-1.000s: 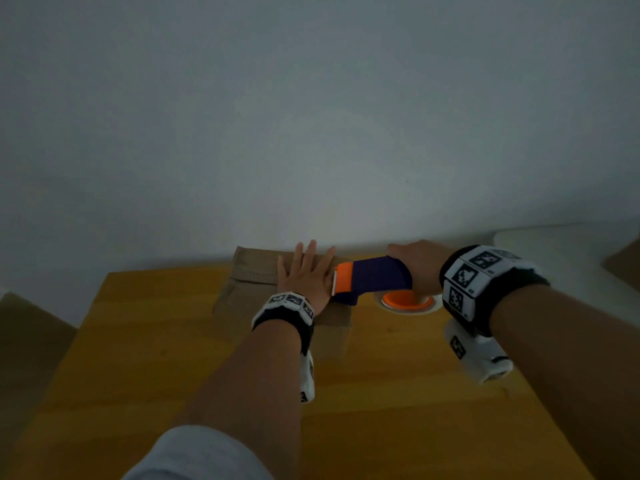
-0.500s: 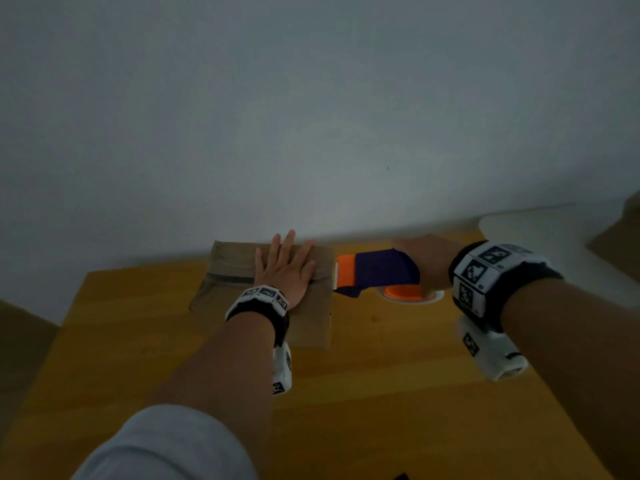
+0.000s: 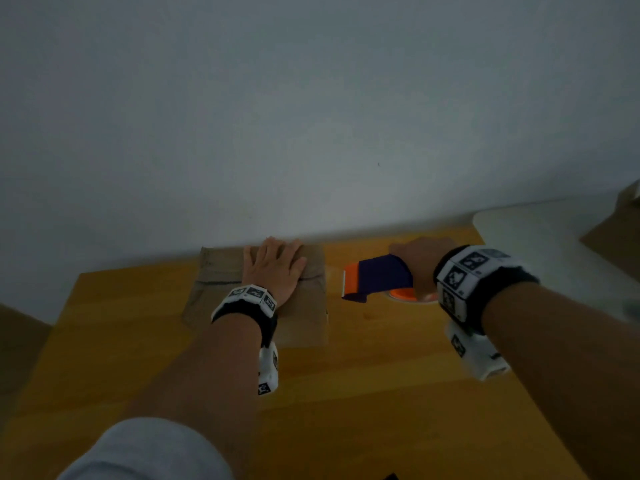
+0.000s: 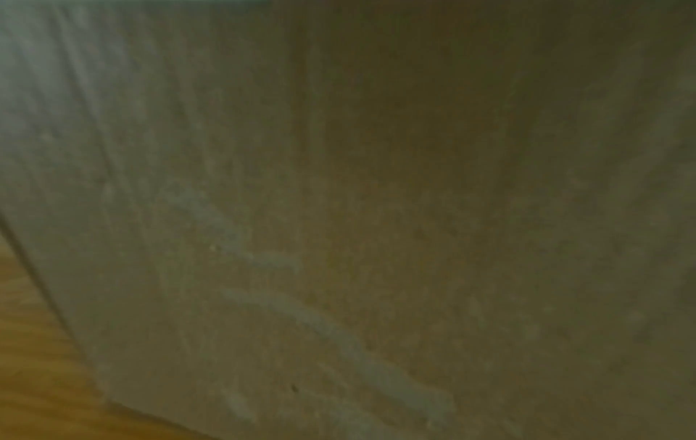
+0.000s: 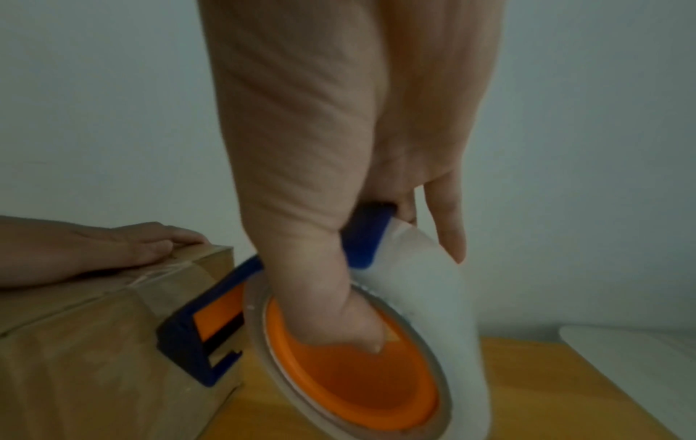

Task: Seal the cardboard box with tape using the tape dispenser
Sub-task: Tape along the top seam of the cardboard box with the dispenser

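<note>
The small brown cardboard box [image 3: 263, 292] sits near the far edge of the wooden tabletop [image 3: 381, 393], close to the wall, and we think that is why it stays put under a sideways pull. On its top, in the right wrist view, we can make out a glossy strip of clear tape [image 5: 165, 269] running over the flap seam to the right-hand edge, so the top pass looks laid.

Our left hand [image 3: 273, 268] lies flat on the lid with straight fingers, pressing down and gripping nothing; we judge it is there to keep the flaps closed and the box from sliding. (Its wrist camera shows only cardboard [image 4: 376, 238] close up.)

Just beside the box, on its right, our right hand [image 3: 420, 263] is wrapped around the blue and orange tape dispenser [image 3: 377, 278], thumb pushed into the orange hub of the roll [image 5: 350, 372], probably to brake the roll. The cutter end points at the box's right wall; we cannot tell whether it touches, nor whether the tape is cut yet.

A pale flat object [image 3: 554, 237] lies at the far right corner.
</note>
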Motion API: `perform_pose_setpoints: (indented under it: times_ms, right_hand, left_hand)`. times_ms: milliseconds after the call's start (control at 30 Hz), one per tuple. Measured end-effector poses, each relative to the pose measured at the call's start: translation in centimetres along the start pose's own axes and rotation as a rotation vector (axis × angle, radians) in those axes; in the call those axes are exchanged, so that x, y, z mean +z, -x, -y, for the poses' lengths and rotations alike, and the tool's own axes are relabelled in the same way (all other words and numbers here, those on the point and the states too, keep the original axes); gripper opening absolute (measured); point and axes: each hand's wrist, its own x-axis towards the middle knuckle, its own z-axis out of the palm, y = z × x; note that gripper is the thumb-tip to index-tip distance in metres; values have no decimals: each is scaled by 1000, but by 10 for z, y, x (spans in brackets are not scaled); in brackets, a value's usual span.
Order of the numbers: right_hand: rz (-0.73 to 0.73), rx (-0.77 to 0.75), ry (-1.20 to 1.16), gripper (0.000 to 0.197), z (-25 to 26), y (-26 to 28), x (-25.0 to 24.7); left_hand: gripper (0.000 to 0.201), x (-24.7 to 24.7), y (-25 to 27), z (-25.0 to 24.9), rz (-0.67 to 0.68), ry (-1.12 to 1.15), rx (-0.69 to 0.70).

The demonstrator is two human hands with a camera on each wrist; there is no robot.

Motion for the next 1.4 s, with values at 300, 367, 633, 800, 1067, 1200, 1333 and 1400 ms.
perform_pose_setpoints:
  times_ms: [300, 367, 633, 800, 1067, 1200, 1333, 1400]
  right_hand:
    - [-53, 0, -80, 40, 25, -28, 7]
    - [-52, 20, -130, 39, 25, -31, 13]
    - [-26, 26, -114, 39, 26, -34, 13]
    - [-27, 31, -138, 38, 28, -31, 12]
    - [-19, 48, -124, 37, 32, -17, -5]
    - [-78, 50, -73, 38, 25, -10, -41]
    - [-268, 37, -19, 38, 25, 2, -86]
    - [-333, 57, -21, 47, 30, 9, -109]
  left_hand:
    - [59, 0, 4, 27, -74, -65, 7]
    - [62, 1, 8, 42, -36, -50, -57]
    - [89, -14, 14, 57, 75, -98, -78]
    - [118, -35, 3, 2, 323, -69, 133]
    - [127, -44, 11, -40, 405, -255, 216]
    - [117, -69, 7, -19, 310, -160, 202]
    - [104, -102, 4, -3, 188, 74, 222]
    - [102, -113, 7, 7, 112, 202, 224]
